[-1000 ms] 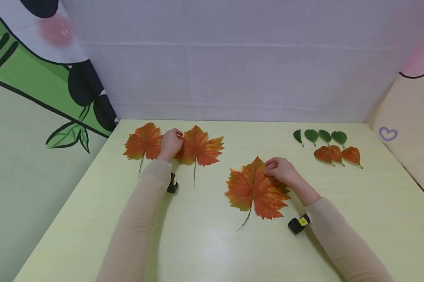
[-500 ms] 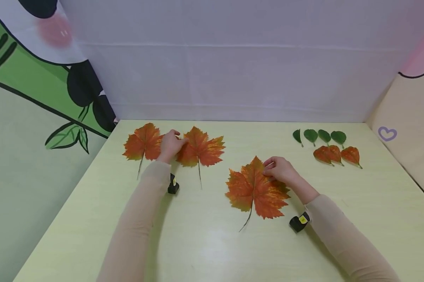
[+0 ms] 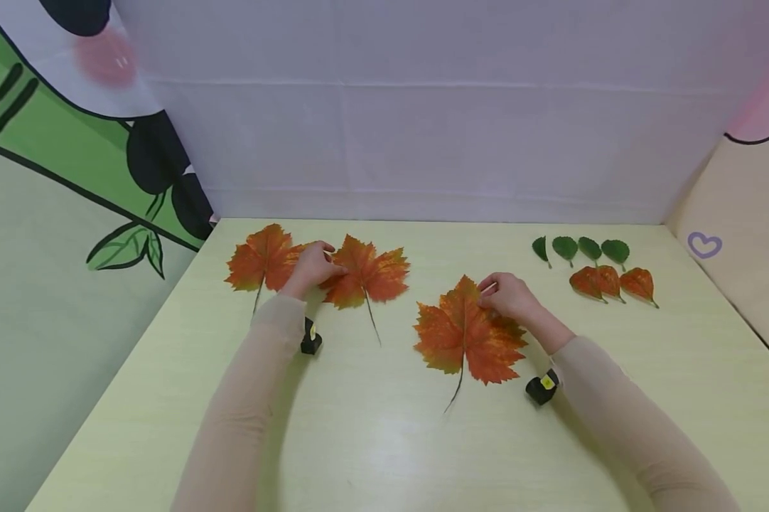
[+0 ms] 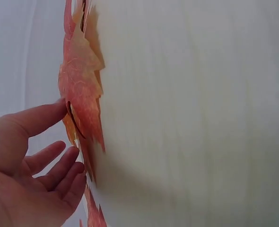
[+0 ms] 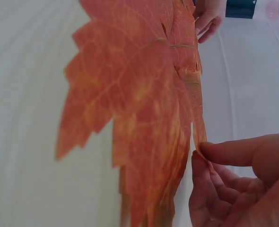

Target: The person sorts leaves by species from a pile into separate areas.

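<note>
Three large orange-red maple leaves with long thin stems are on the table. My left hand [image 3: 312,269] is between the left leaf [image 3: 264,257] and the middle leaf [image 3: 368,274]. In the left wrist view its straight thumb touches the edge of a leaf [image 4: 80,80], while the other fingers curl loosely below. My right hand [image 3: 511,296] pinches the upper right edge of the nearest leaf [image 3: 455,338] between thumb and forefinger. In the right wrist view that leaf [image 5: 130,85] stands close, its pinched edge at the fingertips.
At the back right, several small green leaves [image 3: 564,247] form a row, with three small orange leaves [image 3: 637,284] just in front. A pale curtain [image 3: 423,149] rises behind the table [image 3: 372,441]. A black wrist camera [image 3: 541,388] sits under the right sleeve.
The middle leaf has turned, its stem tip swinging right, as my left thumb moved right with it. My right hand and its leaf have shifted slightly farther from me, the stem turning right.
</note>
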`<state>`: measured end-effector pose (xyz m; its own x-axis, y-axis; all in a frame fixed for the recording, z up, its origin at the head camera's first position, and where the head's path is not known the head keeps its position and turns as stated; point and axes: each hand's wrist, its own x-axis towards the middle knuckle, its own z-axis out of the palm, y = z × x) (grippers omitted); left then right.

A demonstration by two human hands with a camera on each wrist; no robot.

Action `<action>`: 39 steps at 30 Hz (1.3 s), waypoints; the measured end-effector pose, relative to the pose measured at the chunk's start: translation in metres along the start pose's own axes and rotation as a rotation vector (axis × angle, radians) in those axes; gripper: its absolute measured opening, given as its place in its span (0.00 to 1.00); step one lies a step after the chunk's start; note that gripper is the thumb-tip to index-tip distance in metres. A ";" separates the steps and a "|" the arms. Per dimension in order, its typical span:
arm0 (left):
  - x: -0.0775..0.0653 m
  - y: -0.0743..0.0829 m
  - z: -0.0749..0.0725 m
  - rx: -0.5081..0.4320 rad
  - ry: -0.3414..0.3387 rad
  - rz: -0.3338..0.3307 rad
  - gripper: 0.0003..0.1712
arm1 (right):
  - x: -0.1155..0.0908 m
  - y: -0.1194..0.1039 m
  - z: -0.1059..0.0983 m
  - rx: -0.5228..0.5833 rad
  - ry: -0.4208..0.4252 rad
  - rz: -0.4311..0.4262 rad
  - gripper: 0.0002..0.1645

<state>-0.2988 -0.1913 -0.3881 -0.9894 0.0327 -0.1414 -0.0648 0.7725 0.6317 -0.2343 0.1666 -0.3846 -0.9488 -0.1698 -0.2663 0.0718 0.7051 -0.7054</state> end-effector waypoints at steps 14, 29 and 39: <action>0.006 0.004 0.004 -0.055 0.069 0.033 0.28 | 0.042 -0.017 -0.016 -0.033 0.089 -0.030 0.16; 0.015 0.009 0.006 -0.079 0.209 0.005 0.24 | 0.088 -0.019 -0.019 -0.129 0.217 0.046 0.20; 0.010 0.014 0.003 -0.039 0.177 0.019 0.20 | 0.088 -0.018 -0.023 -0.186 0.242 0.073 0.24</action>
<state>-0.3098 -0.1783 -0.3826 -0.9977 -0.0675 0.0051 -0.0472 0.7477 0.6623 -0.3259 0.1546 -0.3805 -0.9905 0.0388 -0.1317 0.1058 0.8270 -0.5522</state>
